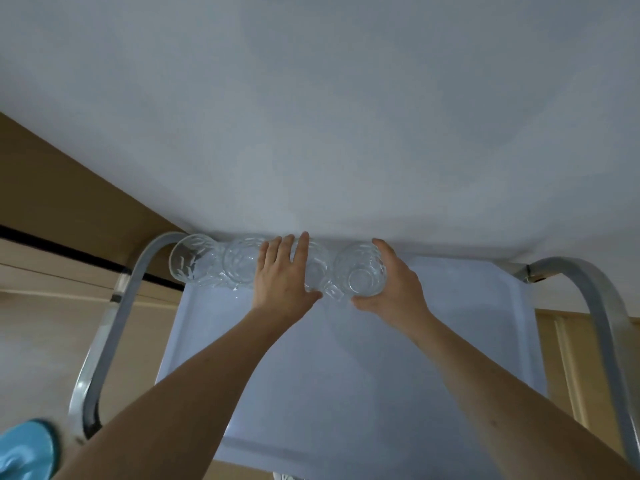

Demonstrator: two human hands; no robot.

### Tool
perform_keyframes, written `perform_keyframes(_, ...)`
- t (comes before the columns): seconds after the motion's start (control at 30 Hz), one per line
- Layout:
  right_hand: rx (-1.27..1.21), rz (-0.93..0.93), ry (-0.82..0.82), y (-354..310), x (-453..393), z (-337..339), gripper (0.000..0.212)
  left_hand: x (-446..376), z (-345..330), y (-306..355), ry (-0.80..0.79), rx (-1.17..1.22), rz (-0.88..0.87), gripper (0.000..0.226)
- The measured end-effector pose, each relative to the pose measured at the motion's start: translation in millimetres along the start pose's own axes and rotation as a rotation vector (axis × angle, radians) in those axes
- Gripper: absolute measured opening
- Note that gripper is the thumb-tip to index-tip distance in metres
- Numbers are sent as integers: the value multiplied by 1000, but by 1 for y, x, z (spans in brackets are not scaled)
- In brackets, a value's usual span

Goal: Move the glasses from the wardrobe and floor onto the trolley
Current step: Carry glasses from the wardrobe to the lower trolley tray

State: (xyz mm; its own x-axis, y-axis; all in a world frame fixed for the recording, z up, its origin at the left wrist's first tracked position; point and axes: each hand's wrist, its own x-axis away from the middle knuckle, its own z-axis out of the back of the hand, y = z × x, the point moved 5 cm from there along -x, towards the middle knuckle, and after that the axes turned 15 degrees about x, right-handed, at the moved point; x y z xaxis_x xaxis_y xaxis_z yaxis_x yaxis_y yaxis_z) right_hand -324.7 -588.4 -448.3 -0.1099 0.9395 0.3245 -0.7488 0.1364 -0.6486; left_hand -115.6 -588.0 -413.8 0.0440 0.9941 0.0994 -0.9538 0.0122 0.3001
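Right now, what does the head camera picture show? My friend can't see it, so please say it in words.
Two bare hands set clear cut-pattern drinking glasses in a row at the far edge of a pale blue trolley tray: the right hand grips the rightmost glass, the left hand lies flat over another. Two more glasses stand left, beside curved metal handles.

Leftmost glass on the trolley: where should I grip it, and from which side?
Take the leftmost glass by its patterned side wall, coming from its free left or near side. It stands upright with its mouth up, and its right side crowds the next glass.
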Motion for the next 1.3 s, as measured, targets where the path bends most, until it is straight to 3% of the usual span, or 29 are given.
perform_keyframes(0.33,28,27,-13,-1,0,-6,124,6,1,-1,-126,16,71,125)
perform_keyframes(0.5,37,17,-72,-4,6,0,131,21,21,-10,-63,35,122,124)
perform_keyframes(0.63,105,-18,-38,-12,16,8,134,30,46,-20,-29,53,119,110)
perform_keyframes(0.83,262,-40,48,-37,50,27,122,46,81,-26,25,71,54,92)
perform_keyframes(1.3,448,-57,343,-141,163,94,100,91,183,0,168,208,-249,82)
